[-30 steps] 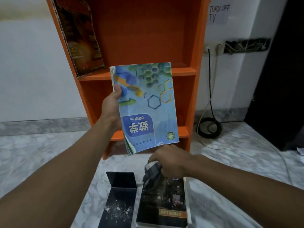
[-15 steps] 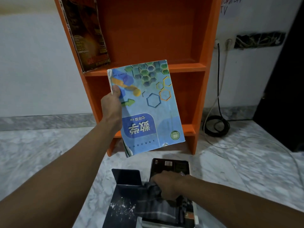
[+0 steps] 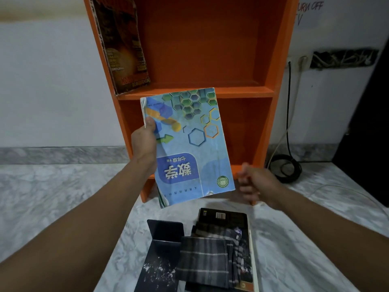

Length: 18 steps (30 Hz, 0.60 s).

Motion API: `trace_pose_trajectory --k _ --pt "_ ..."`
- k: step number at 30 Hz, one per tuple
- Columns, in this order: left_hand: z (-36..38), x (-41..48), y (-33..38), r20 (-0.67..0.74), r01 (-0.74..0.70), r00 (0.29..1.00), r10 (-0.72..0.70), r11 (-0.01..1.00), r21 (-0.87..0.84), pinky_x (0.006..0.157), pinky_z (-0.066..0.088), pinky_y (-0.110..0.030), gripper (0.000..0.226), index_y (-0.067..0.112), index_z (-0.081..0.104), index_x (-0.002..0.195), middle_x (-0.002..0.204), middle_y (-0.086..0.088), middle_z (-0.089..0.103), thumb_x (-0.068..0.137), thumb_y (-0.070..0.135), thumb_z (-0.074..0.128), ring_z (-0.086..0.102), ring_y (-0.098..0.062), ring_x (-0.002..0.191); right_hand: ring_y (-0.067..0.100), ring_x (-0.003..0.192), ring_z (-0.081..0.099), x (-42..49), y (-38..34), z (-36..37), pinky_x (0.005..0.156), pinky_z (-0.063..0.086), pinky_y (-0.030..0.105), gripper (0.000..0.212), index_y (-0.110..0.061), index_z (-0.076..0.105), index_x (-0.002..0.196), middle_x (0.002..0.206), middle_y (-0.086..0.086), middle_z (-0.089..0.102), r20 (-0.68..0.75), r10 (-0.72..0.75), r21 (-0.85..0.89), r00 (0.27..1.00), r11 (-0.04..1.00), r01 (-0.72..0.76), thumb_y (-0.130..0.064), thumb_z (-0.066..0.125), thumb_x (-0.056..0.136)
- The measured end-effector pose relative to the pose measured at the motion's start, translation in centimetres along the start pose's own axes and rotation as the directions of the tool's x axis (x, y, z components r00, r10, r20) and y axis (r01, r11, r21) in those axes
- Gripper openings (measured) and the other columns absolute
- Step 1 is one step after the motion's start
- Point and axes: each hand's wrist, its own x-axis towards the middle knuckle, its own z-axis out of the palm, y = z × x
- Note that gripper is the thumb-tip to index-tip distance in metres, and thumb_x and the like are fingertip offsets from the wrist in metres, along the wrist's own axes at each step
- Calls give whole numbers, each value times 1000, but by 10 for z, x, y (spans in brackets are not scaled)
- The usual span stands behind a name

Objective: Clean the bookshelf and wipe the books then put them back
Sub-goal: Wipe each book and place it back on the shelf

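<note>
Head view: the left hand (image 3: 145, 142) grasps the blue textbook (image 3: 189, 148) by its spine edge, thumb pressed on the cover, and holds it upright in front of the orange bookshelf (image 3: 210, 92), across the middle board and the lower compartment. The cover faces the camera upside down: large white characters 数学 on a blue panel, a smaller line 七年级 above it, a round green emblem at one corner, and a row of tiny characters too small to read. The right hand (image 3: 256, 186) hangs just beside the textbook's lower corner, low before the bookshelf, fingers loosely bent round nothing and blurred. A magazine (image 3: 124, 49) leans against the bookshelf's left wall in the upper compartment; its orange lettering is too smeared to read and its top is cut off. On the marble floor (image 3: 63, 197) in front of the bookshelf lies a dark book (image 3: 231, 217) showing a barcode, mostly covered by a plaid cloth (image 3: 206, 258), with a black bookend (image 3: 166, 230) touching the cloth's left edge. On the wall right of the bookshelf a note (image 3: 309, 9) reads "URN OFF" and "V", partly hidden by the bookshelf's side.
</note>
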Motion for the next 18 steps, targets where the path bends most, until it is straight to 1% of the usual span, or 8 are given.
trace_pose_trajectory --k 2,4,8,11,13,15,17,18 --pt "2 -1 2 -11 16 1000 -16 1000 -20 69 58 -35 33 19 65 80 81 1 70 101 39 49 68 -20 72 27 95 65 -13 -29 -2 83 52 44 56 -15 64 108 102 6 69 133 -4 318 991 947 -39 -63 40 93" --pt "4 -3 1 -13 31 999 -32 999 -36 70 59 -37 34 19 65 81 81 0 70 101 40 49 69 -23 74 19 86 71 -28 -49 5 77 55 41 52 -16 64 109 94 2 73 197 -99 325 975 945 30 -61 46 91" --pt "10 -9 2 -14 48 999 -49 997 -57 62 57 -32 34 19 63 82 79 1 69 102 40 46 68 -19 70 19 76 73 -43 -66 21 65 59 33 22 -9 64 113 93 5 74 92 -233 38 968 972 230 -12 65 92" --pt "15 -9 3 -6 19 1000 -19 999 29 55 50 -24 26 16 62 94 86 1 66 104 33 45 66 -16 74 19 70 64 -41 -75 19 61 51 28 12 -14 66 100 84 3 69 -49 -347 -88 937 935 342 -6 61 92" --pt "15 -6 3 -23 -60 997 69 960 272 66 48 -24 31 8 50 120 110 -7 62 97 28 58 64 -25 99 21 74 64 -38 -85 11 66 52 32 10 -20 65 88 80 1 68 -123 -475 -278 871 859 430 -10 62 89" --pt "6 -7 3 -13 -211 959 282 747 630 92 44 -40 79 9 28 138 135 -19 42 79 26 78 43 -37 125 25 78 65 -40 -96 2 70 54 39 6 -26 63 85 79 -2 67 -147 -573 -550 806 725 415 -20 60 83" --pt "-1 -9 3 216 -451 779 589 287 845 108 30 -55 106 12 22 143 142 -23 31 60 22 87 30 -41 133 28 78 61 -46 -104 -3 70 45 37 7 -27 57 78 70 -5 61 -122 -670 -797 733 506 330 -21 58 80" --pt "0 -11 6 394 -530 677 622 39 847 112 23 -60 106 16 24 144 143 -20 32 57 18 85 29 -38 135 27 78 58 -49 -107 -5 71 38 37 8 -26 57 76 68 -5 59 -76 -733 -880 677 368 300 -19 57 81"
